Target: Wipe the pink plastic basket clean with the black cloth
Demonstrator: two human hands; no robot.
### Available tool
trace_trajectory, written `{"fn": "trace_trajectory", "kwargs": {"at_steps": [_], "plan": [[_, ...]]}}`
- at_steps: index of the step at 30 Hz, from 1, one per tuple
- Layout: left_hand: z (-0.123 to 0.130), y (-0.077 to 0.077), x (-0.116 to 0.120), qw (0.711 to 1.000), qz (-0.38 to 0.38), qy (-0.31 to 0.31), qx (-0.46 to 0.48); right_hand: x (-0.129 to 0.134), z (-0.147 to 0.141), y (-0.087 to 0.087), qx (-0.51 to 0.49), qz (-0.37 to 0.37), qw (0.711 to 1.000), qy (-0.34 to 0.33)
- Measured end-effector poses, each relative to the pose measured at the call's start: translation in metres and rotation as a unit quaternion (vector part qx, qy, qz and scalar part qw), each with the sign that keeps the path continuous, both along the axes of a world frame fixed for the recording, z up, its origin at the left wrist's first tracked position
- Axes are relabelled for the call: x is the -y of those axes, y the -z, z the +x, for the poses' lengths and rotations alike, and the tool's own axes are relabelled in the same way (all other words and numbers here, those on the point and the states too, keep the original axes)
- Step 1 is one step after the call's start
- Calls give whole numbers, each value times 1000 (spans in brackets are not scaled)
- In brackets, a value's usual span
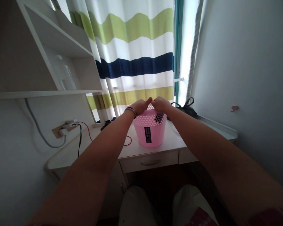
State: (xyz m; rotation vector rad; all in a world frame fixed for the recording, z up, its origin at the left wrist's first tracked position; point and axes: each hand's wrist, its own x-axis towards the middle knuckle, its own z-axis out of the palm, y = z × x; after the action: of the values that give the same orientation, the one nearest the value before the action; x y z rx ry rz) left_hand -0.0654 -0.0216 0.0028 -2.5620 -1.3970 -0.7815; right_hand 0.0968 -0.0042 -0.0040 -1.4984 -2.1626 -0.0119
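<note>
A pink plastic basket with a perforated upper wall stands upright on the white desk. A black label with pale lettering is on its front. My left hand, wearing a beaded bracelet, is curled at the left of the basket's top, its thumb pointing right. Close beside it, my right hand is closed over the top's right side. The two hands nearly meet at the thumbs. What their fingers hold is hidden. Something dark shows through the holes on the right.
A black bag with tied handles lies behind my right forearm. On the left, plugs sit in a wall socket, with a red cable and a black one running down. Shelves overhang the desk's left side; a striped curtain hangs behind.
</note>
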Motion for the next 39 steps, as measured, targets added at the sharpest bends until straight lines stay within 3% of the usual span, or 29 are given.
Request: {"fn": "trace_trajectory", "kwargs": {"at_steps": [3,10,18,26,30,34,39], "plan": [[1,1,2,1000,16,11,-7,6,-2,8,-42,84,994,60],[0,2,-5,1000,10,-7,6,29,-3,25,-58,185,980,48],[-1,4,-12,998,31,15,-50,31,0,30,-60,198,977,47],[2,9,1,998,53,-16,34,29,2,33,-70,200,976,46],[0,21,11,991,114,-42,47,31,1,31,-66,186,979,45],[-1,46,22,963,238,-112,67,32,-1,31,-84,192,976,60],[-3,68,25,947,285,-102,105,28,-2,34,-88,204,973,57]]}}
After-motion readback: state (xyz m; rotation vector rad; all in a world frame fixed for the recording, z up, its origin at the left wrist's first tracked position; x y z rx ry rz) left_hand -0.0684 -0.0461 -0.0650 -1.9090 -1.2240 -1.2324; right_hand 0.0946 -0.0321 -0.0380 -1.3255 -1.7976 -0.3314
